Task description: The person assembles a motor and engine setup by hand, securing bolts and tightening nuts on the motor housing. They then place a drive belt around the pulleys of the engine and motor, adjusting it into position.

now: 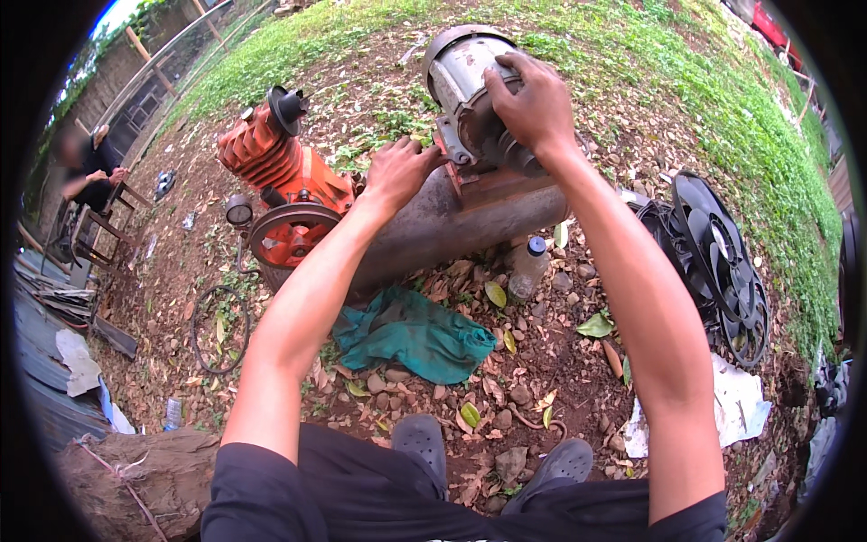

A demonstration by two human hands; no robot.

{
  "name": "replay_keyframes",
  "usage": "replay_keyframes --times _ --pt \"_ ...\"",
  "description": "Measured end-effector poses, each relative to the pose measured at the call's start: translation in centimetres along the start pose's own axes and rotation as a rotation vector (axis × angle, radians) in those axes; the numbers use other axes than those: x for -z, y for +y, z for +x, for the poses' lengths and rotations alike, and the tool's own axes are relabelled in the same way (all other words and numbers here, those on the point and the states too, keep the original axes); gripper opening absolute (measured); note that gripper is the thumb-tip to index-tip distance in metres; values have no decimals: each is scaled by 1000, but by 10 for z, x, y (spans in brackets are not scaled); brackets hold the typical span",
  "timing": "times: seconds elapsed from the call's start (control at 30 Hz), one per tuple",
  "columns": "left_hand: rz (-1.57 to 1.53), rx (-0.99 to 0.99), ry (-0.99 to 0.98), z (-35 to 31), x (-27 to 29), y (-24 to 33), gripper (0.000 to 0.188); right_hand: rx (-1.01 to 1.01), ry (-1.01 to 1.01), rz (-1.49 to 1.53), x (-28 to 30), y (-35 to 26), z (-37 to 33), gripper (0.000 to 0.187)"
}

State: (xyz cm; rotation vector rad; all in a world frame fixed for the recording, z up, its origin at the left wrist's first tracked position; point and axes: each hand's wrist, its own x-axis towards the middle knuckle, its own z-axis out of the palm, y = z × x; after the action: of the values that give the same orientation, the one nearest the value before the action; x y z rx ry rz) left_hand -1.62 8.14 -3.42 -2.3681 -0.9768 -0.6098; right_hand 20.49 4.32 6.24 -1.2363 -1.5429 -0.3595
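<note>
A grey electric motor (461,77) sits on a bracket on top of the rusty air compressor tank (415,235). My right hand (535,101) lies over the motor's right end, its fingers wrapped round the housing. Beside the motor's mounting foot (454,142), my left hand (403,172) is closed, its fingertips at the foot's left edge. Whatever lies between those fingertips is too small to make out. An orange finned compressor pump (284,158) with a pulley wheel (295,236) stands left of my left hand, on the same tank.
A green cloth (415,336) and a clear bottle with a blue cap (528,269) are on the leafy ground before the tank. Black fans (718,262) stand at right. A belt loop (219,330) lies left, near a log (144,483). Far left, a person (90,167) sits.
</note>
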Motion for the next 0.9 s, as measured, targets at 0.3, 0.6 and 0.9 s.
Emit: replay_keyframes --times 0.3,0.6,0.9 --pt "-266 395 -279 -19 53 22 36 -29 21 -2 2 6 -3 38" --pt "-439 524 -308 -4 44 62 44 -21 31 6 0 1 -1 38" --pt "-436 538 -294 9 28 72 41 2 39 -12 -2 5 -3 38"
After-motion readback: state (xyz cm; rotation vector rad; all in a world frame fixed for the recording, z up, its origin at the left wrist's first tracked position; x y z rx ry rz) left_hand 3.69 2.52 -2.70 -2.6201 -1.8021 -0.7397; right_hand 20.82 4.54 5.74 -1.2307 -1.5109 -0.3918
